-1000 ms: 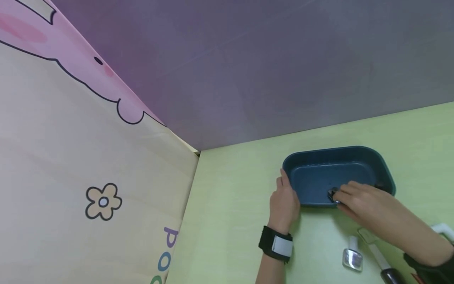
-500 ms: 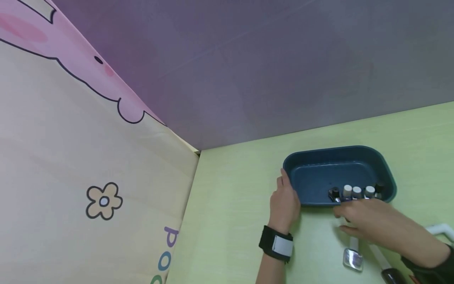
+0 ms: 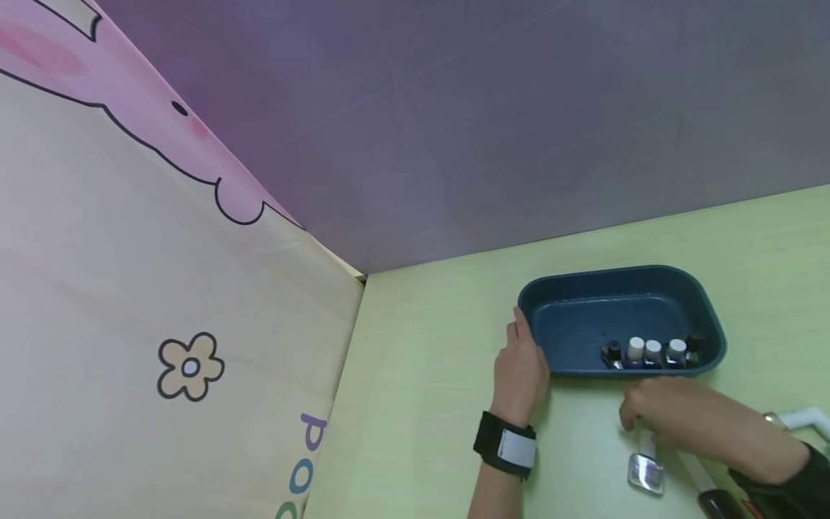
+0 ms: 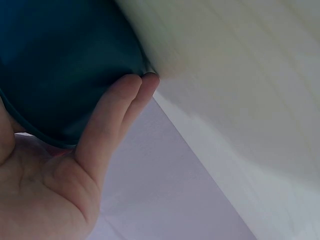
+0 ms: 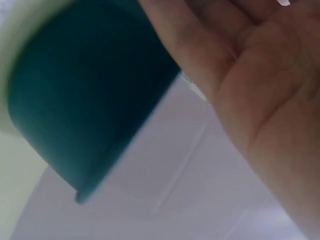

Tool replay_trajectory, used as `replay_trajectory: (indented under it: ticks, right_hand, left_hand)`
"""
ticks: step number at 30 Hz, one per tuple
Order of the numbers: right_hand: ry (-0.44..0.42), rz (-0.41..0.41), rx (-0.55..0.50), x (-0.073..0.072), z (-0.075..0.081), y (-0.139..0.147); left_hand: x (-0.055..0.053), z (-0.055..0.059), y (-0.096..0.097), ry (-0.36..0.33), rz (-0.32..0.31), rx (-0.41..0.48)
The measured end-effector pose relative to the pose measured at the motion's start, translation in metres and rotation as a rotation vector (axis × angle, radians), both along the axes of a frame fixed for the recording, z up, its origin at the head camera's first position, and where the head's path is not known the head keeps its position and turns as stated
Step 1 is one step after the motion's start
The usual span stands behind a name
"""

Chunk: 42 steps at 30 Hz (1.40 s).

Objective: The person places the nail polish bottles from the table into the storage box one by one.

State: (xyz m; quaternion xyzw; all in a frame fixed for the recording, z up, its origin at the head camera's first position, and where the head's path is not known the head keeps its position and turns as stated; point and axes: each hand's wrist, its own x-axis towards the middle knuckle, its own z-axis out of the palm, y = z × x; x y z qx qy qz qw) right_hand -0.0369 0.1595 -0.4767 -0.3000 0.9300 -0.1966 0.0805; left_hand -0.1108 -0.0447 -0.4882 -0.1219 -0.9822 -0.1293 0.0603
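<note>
In the head view my left hand point(image 3: 521, 375) rests at the left end of a dark teal tray point(image 3: 603, 324). Its fingers point(image 4: 107, 120) lie straight along the outer wall in the left wrist view. Inside the tray several small nail polish bottles point(image 3: 653, 353) stand in a row by the near wall, some capped white, others black. My right hand point(image 3: 687, 411) hovers just in front of the tray, fingers bent down over the white cap of a nail polish bottle point(image 3: 645, 472) lying on the table. Whether the fingertips touch that cap is hidden.
A dark glossy piece with a white stem point(image 3: 716, 501) lies right of that bottle, partly cut off. Farther right is a bent white piece point(image 3: 804, 418). The pale green table point(image 3: 421, 360) meets a grey wall point(image 3: 486, 144) behind and a printed panel point(image 3: 97, 252) at left.
My right hand has let go of a black-capped nail polish bottle in the tray and drawn back toward the bottle on the table. My left hand stays put.
</note>
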Motion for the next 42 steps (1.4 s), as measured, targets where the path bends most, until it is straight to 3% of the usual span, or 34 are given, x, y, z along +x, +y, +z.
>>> replay_trajectory:
  ticks: [7,14,21,31,35,42]
  right_hand:
    - [-0.143,-0.006,-0.010,-0.005,-0.006,0.001]
    - [-0.121,0.012,-0.015,-0.006,-0.009,0.001]
    - [-0.149,-0.026,-0.015,-0.007,-0.010,0.002]
    - [0.011,0.076,-0.100,-0.005,-0.004,0.005]
    - [0.010,0.085,-0.101,-0.004,0.003,0.000]
    - [-0.011,0.025,-0.047,0.000,0.012,-0.010]
  left_hand:
    - [0.001,0.002,0.001,0.008,-0.006,0.015]
    - [0.001,0.004,0.002,0.012,-0.002,0.010]
    - [0.002,0.003,0.002,-0.011,0.005,0.019]
    - [0.000,0.002,0.001,-0.008,0.007,0.022]
    - [0.001,0.002,0.001,-0.004,0.004,0.022]
    - [0.001,0.002,0.001,-0.010,0.005,0.016]
